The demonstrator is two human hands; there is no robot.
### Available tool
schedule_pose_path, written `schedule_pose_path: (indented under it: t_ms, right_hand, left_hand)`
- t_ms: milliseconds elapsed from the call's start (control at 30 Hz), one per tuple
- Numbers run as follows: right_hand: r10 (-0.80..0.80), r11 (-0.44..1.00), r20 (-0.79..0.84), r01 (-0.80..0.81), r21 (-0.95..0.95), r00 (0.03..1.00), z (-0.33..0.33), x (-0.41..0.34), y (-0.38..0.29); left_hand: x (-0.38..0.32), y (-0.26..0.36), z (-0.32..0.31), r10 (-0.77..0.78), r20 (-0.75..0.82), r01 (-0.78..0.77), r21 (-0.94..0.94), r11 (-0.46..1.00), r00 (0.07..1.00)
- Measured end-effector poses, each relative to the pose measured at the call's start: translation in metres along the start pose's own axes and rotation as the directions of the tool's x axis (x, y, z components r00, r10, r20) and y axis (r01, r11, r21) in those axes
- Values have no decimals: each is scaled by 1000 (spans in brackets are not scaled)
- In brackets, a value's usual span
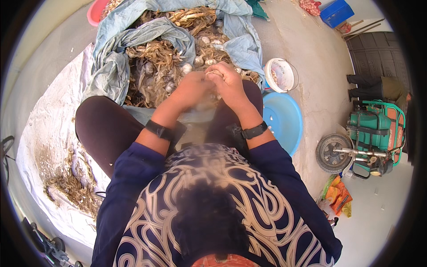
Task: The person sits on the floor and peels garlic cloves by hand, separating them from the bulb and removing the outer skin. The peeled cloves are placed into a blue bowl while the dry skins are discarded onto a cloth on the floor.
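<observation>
My left hand (193, 87) and my right hand (227, 78) meet in front of me, above a heap of dried garlic. The right fingers curl around a small pale piece, seemingly garlic, though it is mostly hidden. Motion blurs the left hand, and its fingertips are close against the right ones; whether it grips anything is unclear. Dry garlic stalks (156, 55) and whole garlic bulbs (186, 68) lie below and beyond the hands on a rumpled light blue cloth (113, 76).
At my right stand a white bucket (285, 75) with cloves inside and a blue basin (283, 116) holding a few cloves. A white sheet (43, 133) with stalk scraps lies left. Farther right are a green three-wheeled vehicle (370, 130) and a person (377, 86). A pink basin (95, 13) stands top left.
</observation>
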State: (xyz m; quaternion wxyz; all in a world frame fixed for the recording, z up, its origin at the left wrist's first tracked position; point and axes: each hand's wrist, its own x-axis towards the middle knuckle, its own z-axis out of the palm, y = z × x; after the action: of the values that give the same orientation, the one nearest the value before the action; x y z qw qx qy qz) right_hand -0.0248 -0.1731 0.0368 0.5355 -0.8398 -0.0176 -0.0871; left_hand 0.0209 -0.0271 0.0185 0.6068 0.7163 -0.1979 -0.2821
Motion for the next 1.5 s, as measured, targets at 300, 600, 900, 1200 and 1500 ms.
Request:
schedule_pose_path:
  t_ms: [300, 600, 900, 1200, 1500]
  right_hand:
    - [312, 853, 143, -343, 394, 939, -1, -8, 2]
    - [51, 986, -6, -49, 159, 999, 5, -11, 9]
    - [117, 987, 40, -120, 108, 992, -1, -8, 15]
    - [272, 821, 160, -316, 476, 949, -8, -8, 11]
    - [344, 730, 231, -414, 544, 910, -20, -6, 3]
  left_hand:
    - [-5, 9, -8, -57, 183, 82, -133, 988, 981]
    - [-1, 4, -6, -78, 142, 48, 205, 978, 987]
    - [-4, 4, 0, -68, 151, 70, -6, 998, 986]
    - [-4, 10, -4, -64, 276, 69, -10, 998, 959]
    - [-6, 19, -7, 54, 308, -21, -108, 994, 950]
